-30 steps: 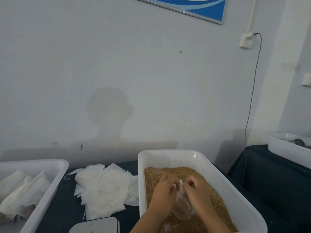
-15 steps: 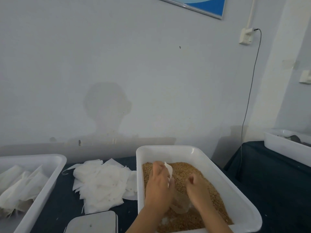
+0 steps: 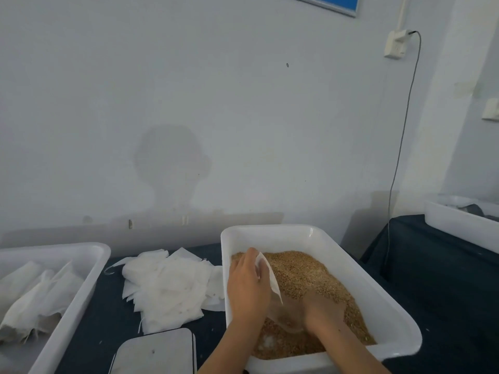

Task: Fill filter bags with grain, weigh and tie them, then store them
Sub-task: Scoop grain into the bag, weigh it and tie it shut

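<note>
- Since a second ago my left hand (image 3: 247, 287) lifted the filter bag (image 3: 267, 273) mouth, gripping it.
- Right hand (image 3: 322, 313) scoops grain (image 3: 305, 271); grip unclear.
- Bag may slump, spilling grain.

The room was dim and evenly lit, with a cool bluish cast over the wall (image 3: 243, 103). Light came from behind the person, since a soft head-and-shoulders shadow (image 3: 172, 168) lay on the wall directly above the pile of white bags (image 3: 167, 287). Right of that shadow, the grain tray (image 3: 270, 233) showed a faint sheen on its far rim. The right hand (image 3: 321, 311), below and right of the shadow, was smeared by motion blur. Toward the edges, straight lines bowed from the wide lens.
</note>
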A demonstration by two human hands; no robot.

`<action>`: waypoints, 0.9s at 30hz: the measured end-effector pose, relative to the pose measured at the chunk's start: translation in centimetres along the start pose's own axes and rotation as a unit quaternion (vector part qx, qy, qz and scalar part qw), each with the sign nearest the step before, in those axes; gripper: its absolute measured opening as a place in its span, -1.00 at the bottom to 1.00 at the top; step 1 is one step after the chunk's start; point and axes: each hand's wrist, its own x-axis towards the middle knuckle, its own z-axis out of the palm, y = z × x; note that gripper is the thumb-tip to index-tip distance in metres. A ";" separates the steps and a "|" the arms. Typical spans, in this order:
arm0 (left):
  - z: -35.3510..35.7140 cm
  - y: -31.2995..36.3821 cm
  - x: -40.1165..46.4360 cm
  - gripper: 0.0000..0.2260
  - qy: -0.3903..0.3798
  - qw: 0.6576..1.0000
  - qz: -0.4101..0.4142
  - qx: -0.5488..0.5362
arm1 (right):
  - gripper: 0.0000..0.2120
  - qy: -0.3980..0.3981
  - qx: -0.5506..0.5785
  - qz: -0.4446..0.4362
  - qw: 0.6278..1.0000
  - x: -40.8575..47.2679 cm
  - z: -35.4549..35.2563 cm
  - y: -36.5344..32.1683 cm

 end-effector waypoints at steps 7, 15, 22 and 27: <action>-0.4 -0.3 0.3 -0.92 0.045 0.996 -0.046 -0.059 | -0.73 0.101 -0.073 -0.040 0.991 -0.6 -4.6 3.1; -0.1 -0.5 0.4 -0.89 0.033 0.995 -0.072 -0.053 | -0.63 0.106 -0.174 -0.075 0.976 -0.6 -5.7 3.1; -0.3 -0.2 0.4 -0.86 0.046 0.996 -0.078 -0.028 | -0.65 0.099 -0.087 -0.123 0.984 0.2 -3.2 -0.8; -0.5 -0.3 0.5 -0.84 0.056 0.995 -0.084 -0.025 | -0.91 0.075 0.013 -0.113 0.991 0.7 -0.8 -2.4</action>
